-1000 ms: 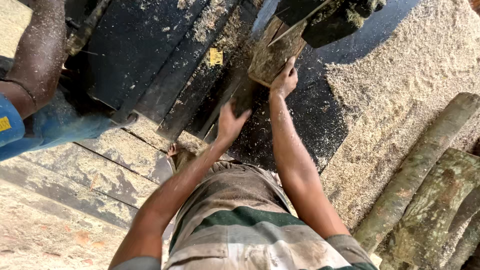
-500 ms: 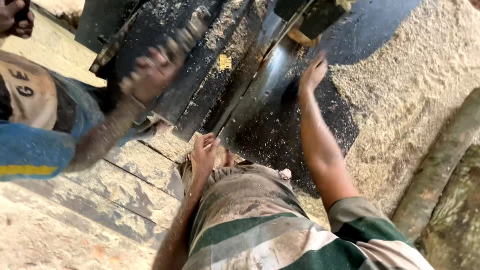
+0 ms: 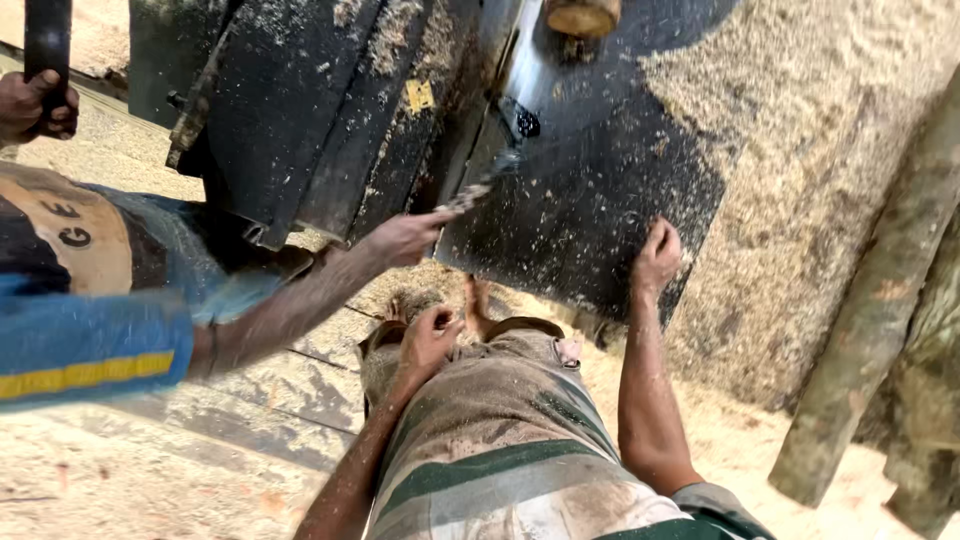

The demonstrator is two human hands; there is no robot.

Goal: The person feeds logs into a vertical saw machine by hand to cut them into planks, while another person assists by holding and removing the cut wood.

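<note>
The left hand (image 3: 428, 338) has dropped from the machine to the person's lap, its grip curled loosely on nothing. The right hand (image 3: 655, 255) presses open on the dark, sawdust-strewn saw table (image 3: 590, 200). A co-worker's hand (image 3: 400, 238) reaches toward the blade (image 3: 520, 90); a wood block (image 3: 583, 17) lies beyond.

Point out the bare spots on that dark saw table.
Free: the dark metal saw table between the round log end and the right hand. Crowded: its left edge, where a co-worker's hand reaches by the left hand.
</note>
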